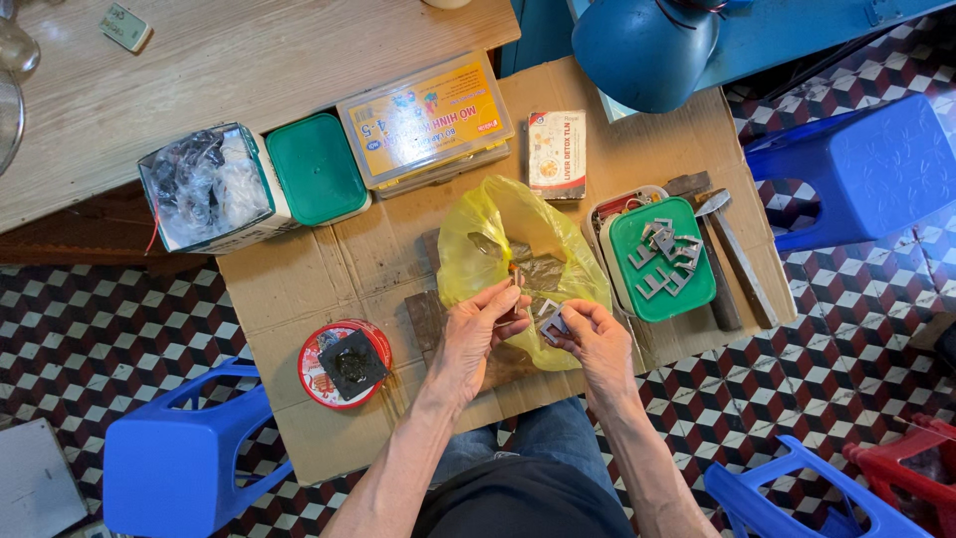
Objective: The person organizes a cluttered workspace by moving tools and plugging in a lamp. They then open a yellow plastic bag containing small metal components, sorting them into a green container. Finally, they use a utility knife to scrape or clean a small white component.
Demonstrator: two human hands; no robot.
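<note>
right hand (596,334) pinching metal piece (554,324), left hand (480,329) gripping small part, yellow bag (478,239) behind

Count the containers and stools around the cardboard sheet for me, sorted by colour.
Green: 2, the square tub by the desk and the lid carrying loose metal pieces.
Blue: 3, the plastic stools at lower left, upper right and lower right.
Red: 1, the round tin.
Yellow: 1, the plastic bag under both hands.
Total: 7
</note>
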